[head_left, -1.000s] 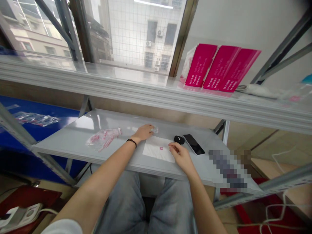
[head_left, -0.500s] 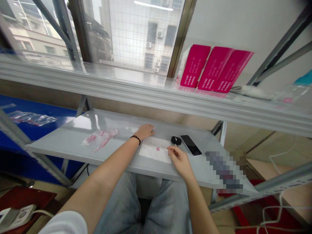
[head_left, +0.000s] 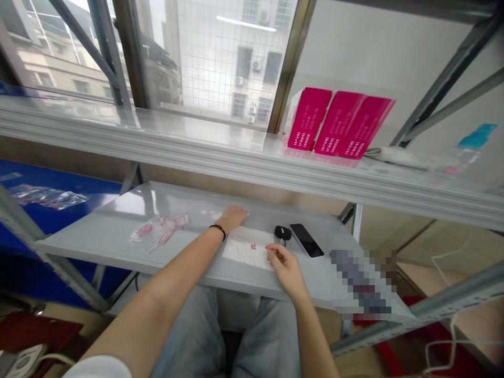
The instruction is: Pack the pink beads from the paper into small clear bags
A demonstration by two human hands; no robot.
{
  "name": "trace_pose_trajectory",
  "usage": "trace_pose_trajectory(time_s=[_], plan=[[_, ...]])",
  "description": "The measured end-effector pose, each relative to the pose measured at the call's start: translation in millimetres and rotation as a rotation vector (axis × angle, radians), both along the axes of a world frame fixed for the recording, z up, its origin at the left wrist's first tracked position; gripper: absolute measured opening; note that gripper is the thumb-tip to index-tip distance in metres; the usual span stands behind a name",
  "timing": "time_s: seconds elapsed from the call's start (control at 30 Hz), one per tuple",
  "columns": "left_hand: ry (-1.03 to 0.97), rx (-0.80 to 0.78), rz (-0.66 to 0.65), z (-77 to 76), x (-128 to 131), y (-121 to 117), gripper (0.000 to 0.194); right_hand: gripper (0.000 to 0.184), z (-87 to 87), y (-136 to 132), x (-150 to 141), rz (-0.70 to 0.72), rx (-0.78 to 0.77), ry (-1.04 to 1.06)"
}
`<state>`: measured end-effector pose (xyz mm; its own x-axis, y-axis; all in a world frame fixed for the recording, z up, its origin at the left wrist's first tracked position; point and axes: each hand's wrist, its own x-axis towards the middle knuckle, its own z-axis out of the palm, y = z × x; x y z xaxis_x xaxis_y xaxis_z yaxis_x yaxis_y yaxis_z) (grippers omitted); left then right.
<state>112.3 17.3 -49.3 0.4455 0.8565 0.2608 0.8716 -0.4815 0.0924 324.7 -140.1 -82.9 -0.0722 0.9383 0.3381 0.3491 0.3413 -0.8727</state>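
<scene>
My left hand (head_left: pixel 233 216), a black band at its wrist, rests at the back edge of a white sheet (head_left: pixel 240 251). Its fingers are curled down, and what they hold, if anything, is hidden. At the sheet's right side is my right hand (head_left: pixel 284 265), thumb and fingers pinched together; anything between them is too small to make out. Small pink pieces (head_left: pixel 253 247) lie on the sheet between both hands. Just behind the right hand sits a round black object (head_left: pixel 282 233), beside a dark-screened phone (head_left: pixel 306 240).
Clear plastic bags with pink contents (head_left: pixel 159 231) lie on the grey shelf (head_left: pixel 114 231) to the left. Pink boxes (head_left: pixel 309 119) and a blue-capped clear bottle (head_left: pixel 470 149) stand on the upper shelf (head_left: pixel 220 163). More clear packets (head_left: pixel 49 196) lie on a blue surface farther left.
The camera view has shifted slightly, so the shelf sits lower in it. My left hand's fingers have turned further down. My right hand keeps its pinch beside the sheet.
</scene>
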Motion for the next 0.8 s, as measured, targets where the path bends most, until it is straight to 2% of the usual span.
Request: trace_pose_trajectory(time_s=[0.1, 0.17, 0.27, 0.33, 0.37, 0.47, 0.57, 0.6, 0.7, 0.8], plan=[[-0.073, 0.050, 0.014, 16.2, -6.4, -12.4, 0.023, 0.033, 3.0, -3.4, 4.7, -0.019, 0.004, 0.027], [-0.130, 0.091, 0.016, 27.9, -12.5, -31.9, 0.024, 0.033, 6.4, -8.8, 10.0, -0.061, 0.005, 0.075], [-0.255, 0.142, -0.043, 40.9, -22.8, -83.0, 0.021, 0.034, 12.7, -23.3, 12.6, -0.151, 0.030, 0.195], [-0.563, 0.169, -0.206, 44.4, -28.9, -127.1, 0.015, 0.039, 17.2, -37.7, 6.5, -0.151, 0.071, 0.276], [-0.657, 0.145, -0.274, 44.4, -31.4, -149.6, 0.015, 0.043, 19.2, -45.9, 0.9, -0.117, 0.089, 0.306], [-0.810, 0.036, -0.359, 37.5, -36.9, -208.2, 0.014, 0.053, 22.4, -71.0, -21.6, 0.038, 0.074, 0.348], [-0.914, -0.027, -0.341, 21.5, -40.3, -244.5, 0.014, 0.030, 19.4, -87.7, -41.9, 0.113, -0.011, 0.375], [-0.941, -0.055, -0.330, 15.2, -41.2, -251.9, 0.015, 0.023, 17.7, -90.3, -46.2, 0.116, -0.033, 0.392], [-0.978, -0.149, -0.267, -0.3, -42.8, -264.3, 0.013, 0.019, 14.4, -91.8, -50.6, 0.119, -0.054, 0.426], [-0.954, -0.196, -0.222, -4.4, -40.1, -267.9, 0.043, 0.015, 15.5, -91.3, -48.2, 0.181, -0.060, 0.364]])
